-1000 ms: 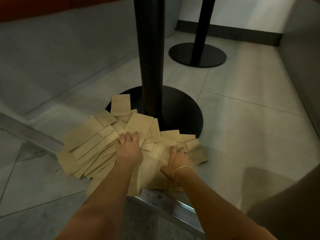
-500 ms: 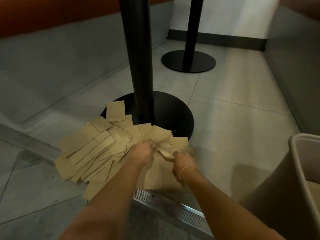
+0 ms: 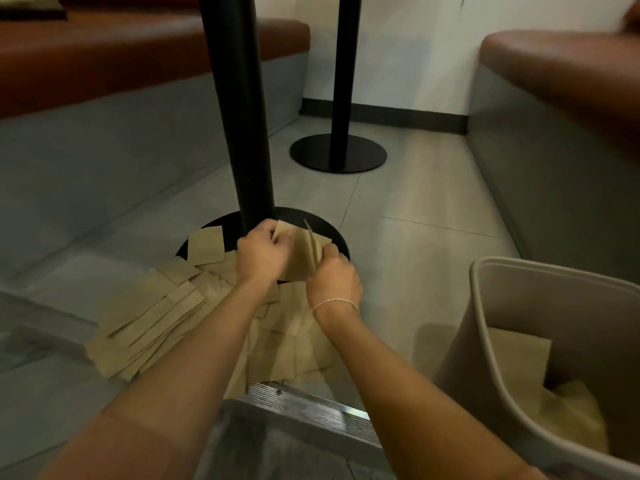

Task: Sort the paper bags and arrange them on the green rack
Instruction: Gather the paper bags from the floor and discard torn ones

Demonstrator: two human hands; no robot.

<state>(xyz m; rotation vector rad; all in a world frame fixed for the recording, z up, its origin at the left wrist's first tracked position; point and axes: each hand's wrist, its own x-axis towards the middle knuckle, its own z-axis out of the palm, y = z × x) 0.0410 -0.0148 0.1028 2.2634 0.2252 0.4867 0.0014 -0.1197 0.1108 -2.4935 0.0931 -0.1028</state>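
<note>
Several flat brown paper bags (image 3: 156, 317) lie scattered on the tiled floor beside the round black base (image 3: 332, 233) of a table post. My left hand (image 3: 259, 252) and my right hand (image 3: 334, 278) are raised above the pile, both gripping a small bunch of paper bags (image 3: 301, 251) held upright between them. One bag (image 3: 206, 244) lies apart on the black base. No green rack is in view.
A beige plastic bin (image 3: 485, 306) stands at the right with a few paper bags inside. The black table post (image 3: 239, 109) rises just behind my hands. A second post and base (image 3: 337, 152) stands farther back. Padded benches run along both sides. A metal floor strip (image 3: 311, 407) lies near me.
My hands went from pressing flat on the pile to gathering a bunch of bags and lifting it off the floor. The view tilted up, bringing the beige bin in at the right.
</note>
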